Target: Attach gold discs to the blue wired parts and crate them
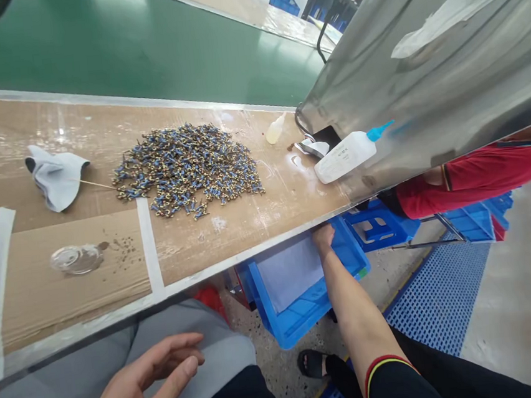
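Note:
My left hand point(142, 386) rests open over my lap below the table edge, fingers stretched and holding nothing. My right hand point(323, 238) reaches down under the table's front edge into a blue plastic bin point(300, 317) on the floor; its fingers are hidden behind the table edge. A pale sheet or bag point(291, 271) lies in that bin, right by the hand. On the table, a heap of small blue-and-brass parts point(187, 169) lies in the middle.
A grey cloth point(57, 178), a clear round lid point(76, 259) on taped cardboard, a white glue bottle with blue tip point(348, 153) and a small pale bottle point(275, 129) are on the table. A steel panel point(421, 65) leans at right. A person in red point(470, 176) sits beyond. More blue crates point(471, 220).

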